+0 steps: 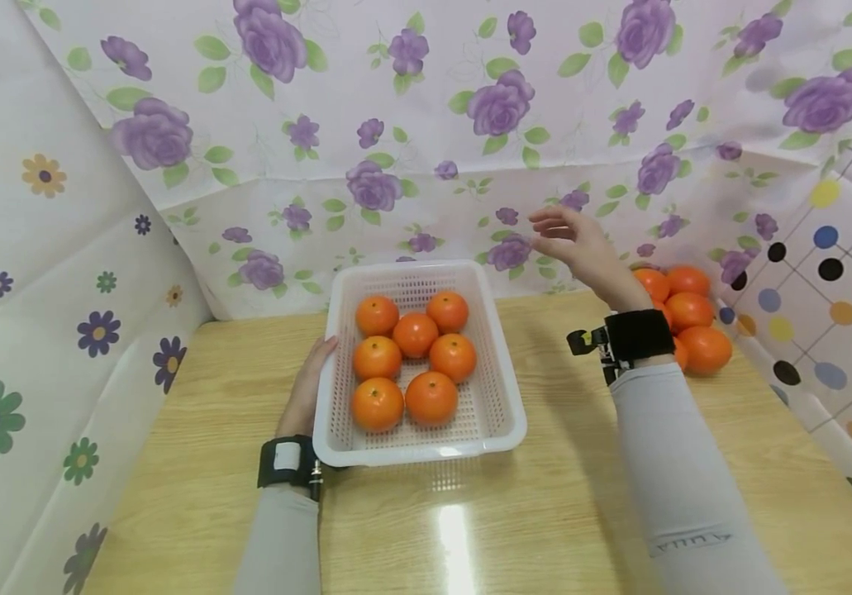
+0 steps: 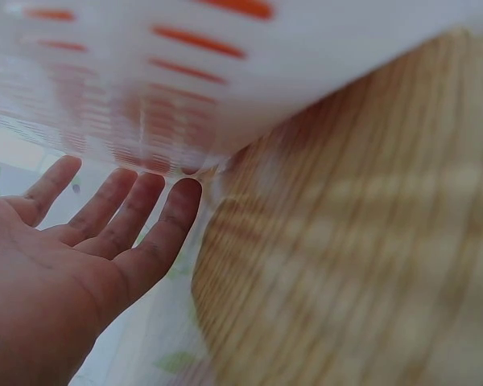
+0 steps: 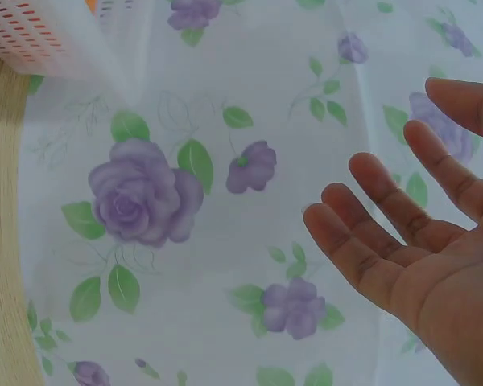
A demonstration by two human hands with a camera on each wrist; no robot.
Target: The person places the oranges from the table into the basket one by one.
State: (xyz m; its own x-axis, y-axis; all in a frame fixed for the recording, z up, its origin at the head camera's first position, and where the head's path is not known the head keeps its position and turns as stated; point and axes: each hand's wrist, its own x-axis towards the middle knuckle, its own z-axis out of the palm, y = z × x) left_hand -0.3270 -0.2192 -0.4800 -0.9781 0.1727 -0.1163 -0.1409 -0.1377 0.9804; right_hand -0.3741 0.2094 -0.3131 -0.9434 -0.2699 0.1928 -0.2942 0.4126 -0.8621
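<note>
In the head view a white perforated plastic basket (image 1: 503, 364) is at the middle of the wooden table, with several oranges (image 1: 416, 335) inside. My left hand (image 1: 310, 380) is at the basket's left side, a fingertip at the rim. From the left wrist, the fingers (image 2: 181, 213) look extended and loosely bent against the basket's slotted wall (image 2: 105, 88). My right hand (image 1: 574, 244) is raised to the right of the basket, holding nothing. Its fingers (image 3: 370, 261) are spread and slightly bent in the right wrist view, apart from the basket.
A pile of several more oranges (image 1: 693, 314) lies on the table's right, partly behind the right forearm. Flower-printed cloth (image 1: 396, 207) hangs along the back and left. A dotted cloth (image 1: 835, 314) covers the right side. The wooden table (image 1: 559, 496) spreads beneath.
</note>
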